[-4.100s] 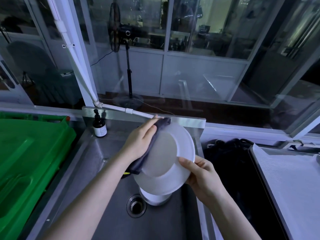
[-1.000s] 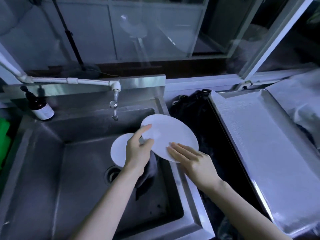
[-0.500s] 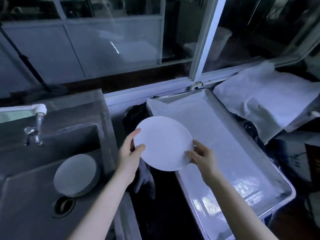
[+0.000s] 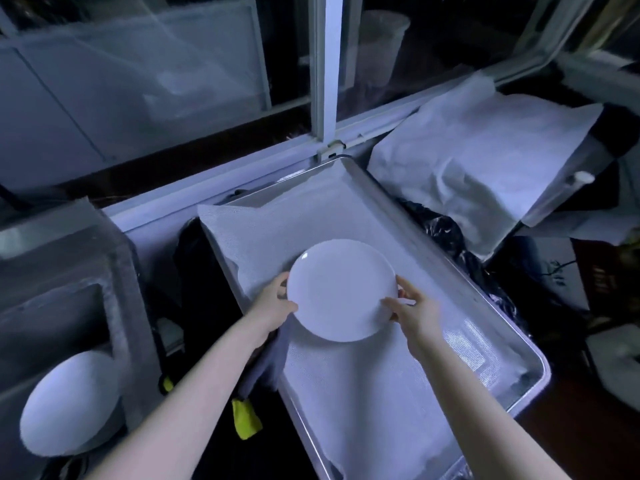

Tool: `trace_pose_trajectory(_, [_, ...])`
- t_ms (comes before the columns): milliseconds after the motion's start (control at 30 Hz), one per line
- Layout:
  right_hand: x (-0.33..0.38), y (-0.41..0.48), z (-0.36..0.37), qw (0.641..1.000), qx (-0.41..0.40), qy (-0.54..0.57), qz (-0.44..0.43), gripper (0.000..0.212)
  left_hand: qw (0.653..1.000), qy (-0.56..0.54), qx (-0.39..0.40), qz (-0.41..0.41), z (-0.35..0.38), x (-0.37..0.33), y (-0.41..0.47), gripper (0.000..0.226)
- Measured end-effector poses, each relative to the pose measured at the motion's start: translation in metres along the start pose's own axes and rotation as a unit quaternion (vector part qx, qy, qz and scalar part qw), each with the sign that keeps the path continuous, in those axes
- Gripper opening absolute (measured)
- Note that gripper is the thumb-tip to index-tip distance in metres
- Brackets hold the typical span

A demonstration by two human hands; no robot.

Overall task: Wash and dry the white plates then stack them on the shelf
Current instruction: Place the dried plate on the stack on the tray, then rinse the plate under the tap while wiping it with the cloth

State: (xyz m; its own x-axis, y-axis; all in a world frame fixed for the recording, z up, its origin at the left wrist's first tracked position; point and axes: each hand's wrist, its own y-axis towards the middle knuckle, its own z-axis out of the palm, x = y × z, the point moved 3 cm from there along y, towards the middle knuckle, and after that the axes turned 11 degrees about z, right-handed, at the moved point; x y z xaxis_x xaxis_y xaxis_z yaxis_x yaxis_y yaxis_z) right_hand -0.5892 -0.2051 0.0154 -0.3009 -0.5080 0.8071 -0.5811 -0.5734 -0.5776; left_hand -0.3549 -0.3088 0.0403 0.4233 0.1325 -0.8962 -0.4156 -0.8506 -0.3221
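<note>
I hold a round white plate (image 4: 341, 289) face up over the steel shelf tray (image 4: 533, 379), which is lined with white mesh cloth. My left hand (image 4: 272, 303) grips the plate's left rim and also holds a grey cloth (image 4: 266, 365) that hangs below the wrist, with a yellow tag at its lower end. My right hand (image 4: 412, 311) pinches the plate's right rim, thumb on top. Whether the plate touches the tray lining I cannot tell. Other white plates (image 4: 69, 403) sit in the sink (image 4: 114, 271) at the lower left.
A window frame (image 4: 323, 98) runs behind the tray. A heap covered by white cloth (image 4: 478, 157) lies to the tray's right, with black plastic (image 4: 446, 233) between them. A dark gap separates the sink from the tray.
The plate has travelled from the sink rightward over the tray and turned flatter. Both hands moved with it and my view swung right. The drying cloth now hangs under my left hand.
</note>
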Motion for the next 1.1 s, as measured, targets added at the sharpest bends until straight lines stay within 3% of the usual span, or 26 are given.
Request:
trace_pose_trajectory(167, [-0.016,0.017,0.003,0.995,-0.012,-0.08,-0.052,0.036,0.999,0.028,0.037,-0.028,0.007,0.002,0.009,0.063])
trace_pose_trajectory(233, [-0.02,0.019,0.003,0.992,-0.026,-0.106,-0.055,0.044,0.999,0.033,0.032,-0.028,0.008,0.001,0.008,0.063])
trace_pose_trajectory(400, [-0.018,0.019,0.007,0.97,-0.065,-0.221,-0.081,0.036,0.998,0.042,-0.042,-0.012,0.004,0.002,-0.002,0.051])
trace_pose_trajectory(500, [-0.008,0.0,0.009,0.96,-0.097,-0.236,-0.116,0.046,0.995,0.03,-0.092,0.035,-0.011,0.001,-0.02,0.046])
trace_pose_trajectory(567, [0.001,-0.028,0.024,0.951,-0.058,-0.252,-0.168,0.047,0.991,0.013,-0.117,0.068,-0.025,-0.001,-0.038,0.038])
trace_pose_trajectory(667, [0.0,-0.094,0.067,0.912,0.132,-0.284,-0.265,0.038,0.981,-0.072,-0.161,0.085,-0.049,-0.001,-0.071,0.028])
trace_pose_trajectory(767, [-0.017,-0.156,0.113,0.856,0.271,-0.319,-0.302,0.06,0.959,-0.162,-0.212,0.092,-0.079,-0.001,-0.106,0.024])
trace_pose_trajectory(867, [-0.023,-0.187,0.156,0.831,0.269,-0.357,-0.332,0.075,0.933,-0.249,-0.242,0.096,-0.115,0.004,-0.139,0.029])
trace_pose_trajectory(1000, [-0.014,-0.223,0.205,0.849,0.226,-0.287,-0.382,0.032,0.927,-0.258,-0.239,0.133,-0.169,0.015,-0.188,0.063])
trace_pose_trajectory(1100, [-0.006,-0.252,0.246,0.833,0.275,-0.262,-0.402,0.017,0.92,-0.241,-0.264,0.161,-0.21,0.03,-0.229,0.075])
